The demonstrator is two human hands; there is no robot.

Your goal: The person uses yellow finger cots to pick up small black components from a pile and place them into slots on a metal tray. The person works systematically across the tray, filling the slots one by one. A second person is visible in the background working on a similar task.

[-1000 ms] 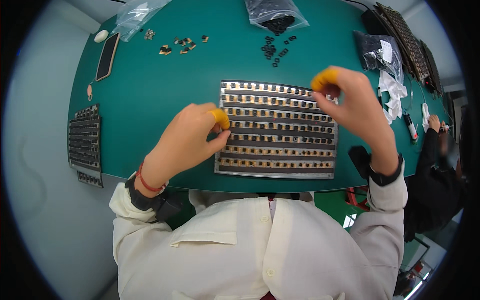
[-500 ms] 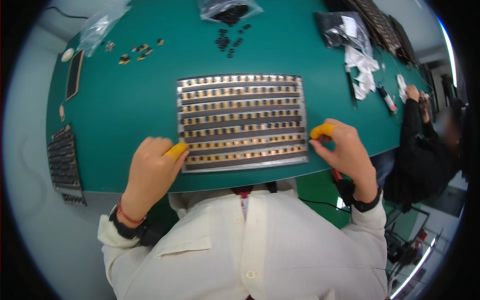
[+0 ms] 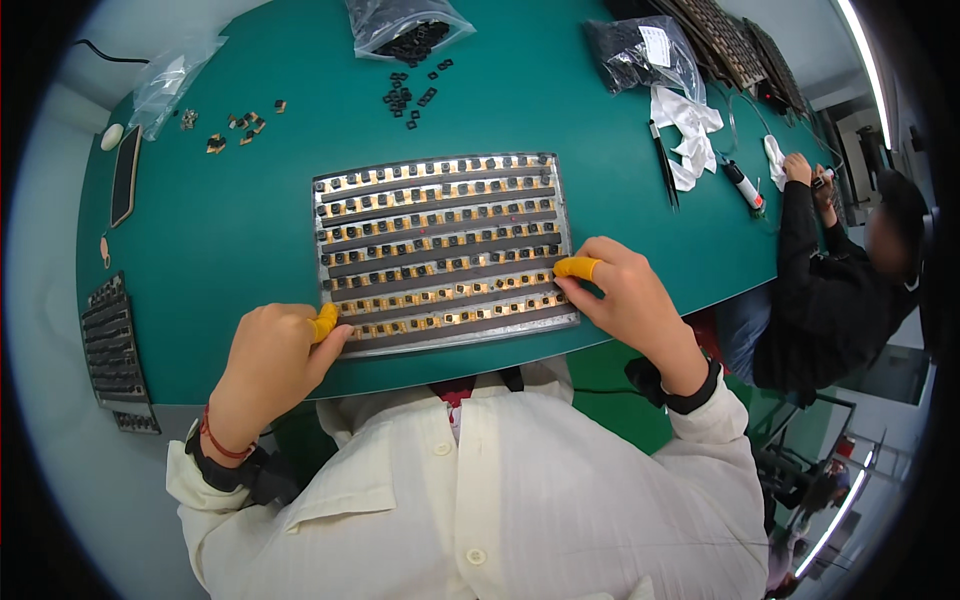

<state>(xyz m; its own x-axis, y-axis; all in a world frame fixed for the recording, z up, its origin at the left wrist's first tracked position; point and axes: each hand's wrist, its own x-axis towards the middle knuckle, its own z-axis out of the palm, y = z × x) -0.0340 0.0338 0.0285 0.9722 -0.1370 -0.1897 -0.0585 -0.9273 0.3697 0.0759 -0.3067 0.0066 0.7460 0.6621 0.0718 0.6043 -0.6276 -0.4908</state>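
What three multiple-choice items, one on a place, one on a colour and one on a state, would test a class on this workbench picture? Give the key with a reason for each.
1. Where does the metal tray of small parts lie?
A. on the green table, before the person
B. on the floor
C. in a clear bag

2. What colour are the finger covers on both hands?
A. blue
B. yellow
C. white

3. How do the left hand and the right hand stand to the tray?
A. both lifted well above it
B. each at a near corner, fingertips on its edge
C. one of them under the table

Key: 1 A, the tray rests flat on the green table close to the person's chest. 2 B, yellow covers show on a fingertip of each hand. 3 B, the left hand touches the near left corner and the right hand the near right corner.
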